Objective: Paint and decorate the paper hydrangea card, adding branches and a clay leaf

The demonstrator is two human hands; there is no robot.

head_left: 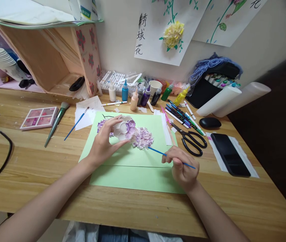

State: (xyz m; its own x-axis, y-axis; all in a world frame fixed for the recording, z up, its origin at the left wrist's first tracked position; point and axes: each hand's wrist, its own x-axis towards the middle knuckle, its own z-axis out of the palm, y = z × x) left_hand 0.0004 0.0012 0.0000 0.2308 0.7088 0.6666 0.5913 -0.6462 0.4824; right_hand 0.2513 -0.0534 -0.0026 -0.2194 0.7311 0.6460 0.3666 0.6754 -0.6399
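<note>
My left hand (105,141) grips a small white paint palette (120,129) shaped like a flower, thumb and fingers at its edges. Purple paint lies in the wells on its right side. A thin blue paintbrush (158,151) is in my right hand (183,164), its tip at the lower edge of a purple-and-white paper flower cluster (143,137). Behind my left hand a second purple cluster (100,125) is partly hidden. Both clusters are on light green paper (133,174) that lies on the wooden table.
To the right are black scissors (193,139), several pens (180,114), a mouse (210,123) and a phone (230,154). Paint bottles (145,95) stand along the back. On the left lie a large makeup brush (57,122), another blue paintbrush (76,123) and a pink palette case (39,118).
</note>
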